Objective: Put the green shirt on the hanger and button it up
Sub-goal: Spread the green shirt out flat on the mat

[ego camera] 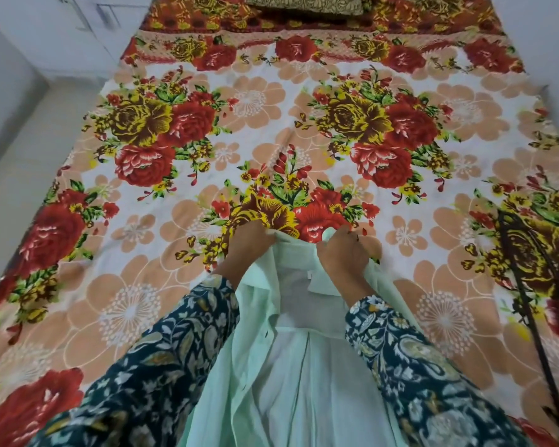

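Pale mint-green cotton shirt (291, 350) hangs open at 6 o'clock over the floral bedsheet (271, 124), left hand (250, 245) and right hand (344, 253) each fisted on its collar; thin dark hanger (530, 285), I judge, waits at 3 o'clock, shoulders next.

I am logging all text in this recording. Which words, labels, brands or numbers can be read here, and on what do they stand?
None can be read.
Small white tag inside the green shirt near the collar: too small to show any text.
Floral bedsheet: printed flowers only, no letters.
Patterned sleeves: no writing.
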A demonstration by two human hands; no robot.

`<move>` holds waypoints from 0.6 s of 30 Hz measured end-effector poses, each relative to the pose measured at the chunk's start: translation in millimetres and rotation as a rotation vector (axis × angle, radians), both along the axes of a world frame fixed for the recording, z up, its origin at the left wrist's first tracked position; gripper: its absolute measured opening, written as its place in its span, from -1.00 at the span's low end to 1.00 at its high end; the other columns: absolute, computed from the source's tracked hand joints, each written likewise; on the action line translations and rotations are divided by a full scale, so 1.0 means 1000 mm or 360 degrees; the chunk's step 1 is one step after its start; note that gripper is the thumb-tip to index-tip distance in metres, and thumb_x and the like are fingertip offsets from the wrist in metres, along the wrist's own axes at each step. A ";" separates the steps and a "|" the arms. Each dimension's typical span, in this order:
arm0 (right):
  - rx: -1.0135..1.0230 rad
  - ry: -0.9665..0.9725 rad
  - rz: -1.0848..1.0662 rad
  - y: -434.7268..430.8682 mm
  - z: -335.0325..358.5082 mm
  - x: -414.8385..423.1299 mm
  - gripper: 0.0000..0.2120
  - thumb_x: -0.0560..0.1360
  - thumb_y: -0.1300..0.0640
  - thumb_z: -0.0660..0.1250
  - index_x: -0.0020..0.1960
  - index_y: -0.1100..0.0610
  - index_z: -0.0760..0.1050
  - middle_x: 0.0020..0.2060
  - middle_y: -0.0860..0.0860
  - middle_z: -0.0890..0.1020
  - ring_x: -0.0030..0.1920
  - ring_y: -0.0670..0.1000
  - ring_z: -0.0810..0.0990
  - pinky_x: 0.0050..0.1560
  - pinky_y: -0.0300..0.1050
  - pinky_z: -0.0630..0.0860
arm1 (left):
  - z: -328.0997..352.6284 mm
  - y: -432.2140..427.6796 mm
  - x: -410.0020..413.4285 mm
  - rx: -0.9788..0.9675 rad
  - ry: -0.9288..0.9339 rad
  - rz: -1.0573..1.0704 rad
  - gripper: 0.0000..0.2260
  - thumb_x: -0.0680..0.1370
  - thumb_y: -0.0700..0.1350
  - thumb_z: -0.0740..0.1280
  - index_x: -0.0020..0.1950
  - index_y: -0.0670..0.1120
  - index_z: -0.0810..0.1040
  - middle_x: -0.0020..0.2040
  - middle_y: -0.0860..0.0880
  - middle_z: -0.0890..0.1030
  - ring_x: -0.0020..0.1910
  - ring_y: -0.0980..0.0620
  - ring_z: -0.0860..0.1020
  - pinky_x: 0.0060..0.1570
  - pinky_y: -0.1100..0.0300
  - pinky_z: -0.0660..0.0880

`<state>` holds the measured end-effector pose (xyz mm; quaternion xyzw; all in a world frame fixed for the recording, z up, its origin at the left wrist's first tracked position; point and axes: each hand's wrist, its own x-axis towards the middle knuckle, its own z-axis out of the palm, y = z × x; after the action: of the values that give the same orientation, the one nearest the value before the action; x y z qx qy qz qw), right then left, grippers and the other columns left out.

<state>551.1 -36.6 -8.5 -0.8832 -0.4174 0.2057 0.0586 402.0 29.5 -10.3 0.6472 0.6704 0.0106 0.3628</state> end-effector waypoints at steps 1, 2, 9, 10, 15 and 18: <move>-0.0041 -0.0002 -0.0030 0.006 0.004 0.007 -0.65 0.51 0.13 0.24 0.24 0.25 0.39 0.16 0.17 0.56 0.15 0.20 0.54 0.01 -0.04 0.47 | 0.004 0.006 0.002 -0.0047 -0.0224 0.0149 -0.85 0.51 -0.12 0.29 -0.16 -0.20 0.47 -0.20 -0.14 0.50 -0.17 -0.08 0.48 -0.22 0.13 0.38; -0.0067 0.0023 -0.0078 0.013 0.009 0.016 -0.71 0.50 0.18 0.23 0.20 0.24 0.45 0.14 0.17 0.58 0.14 0.20 0.55 0.02 -0.05 0.47 | 0.011 0.012 0.003 -0.0078 -0.0454 0.0330 -0.88 0.48 -0.18 0.31 -0.20 -0.20 0.44 -0.27 -0.09 0.44 -0.26 -0.04 0.43 -0.32 0.18 0.33; 0.0071 0.0566 -0.0231 0.060 0.026 0.086 -0.77 0.44 0.32 0.30 0.09 0.33 0.47 0.11 0.27 0.57 0.05 0.21 0.56 -0.05 -0.02 0.47 | 0.028 0.054 -0.004 -0.0086 -0.0703 0.0711 -0.85 0.35 -0.35 0.38 -0.29 -0.20 0.42 -0.35 -0.06 0.37 -0.39 0.02 0.34 -0.37 0.19 0.32; 0.0063 0.0654 -0.0283 0.065 0.026 0.091 -0.71 0.43 0.34 0.33 0.14 0.35 0.45 0.10 0.25 0.56 0.07 0.22 0.55 -0.02 0.00 0.49 | 0.025 0.058 -0.004 -0.0091 -0.0663 0.0722 -0.87 0.36 -0.33 0.38 -0.23 -0.21 0.44 -0.34 -0.06 0.37 -0.37 0.01 0.36 -0.32 0.16 0.36; 0.0009 0.1058 -0.0592 0.075 0.009 0.095 -0.83 0.44 0.36 0.32 0.02 0.34 0.44 -0.22 0.19 0.52 -0.20 0.14 0.54 -0.36 -0.07 0.53 | 0.015 0.069 0.007 -0.0236 -0.0624 0.0809 -0.88 0.45 -0.33 0.31 -0.25 -0.20 0.41 -0.29 -0.10 0.40 -0.26 -0.09 0.43 -0.14 0.09 0.40; 0.0202 0.1548 -0.0893 0.060 0.008 0.086 -0.78 0.52 0.40 0.18 0.15 0.32 0.41 -0.28 0.22 0.50 -0.32 0.15 0.57 -0.46 -0.12 0.60 | 0.012 0.063 0.013 -0.0383 -0.0982 0.0994 -0.91 0.50 -0.29 0.29 -0.04 -0.28 0.45 -0.16 -0.15 0.44 -0.21 -0.13 0.48 -0.26 0.07 0.49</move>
<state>636.8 23.9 -0.8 -0.7586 -0.1030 0.5399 0.3498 414.7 92.0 1.5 0.3338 0.6904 0.2341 0.5976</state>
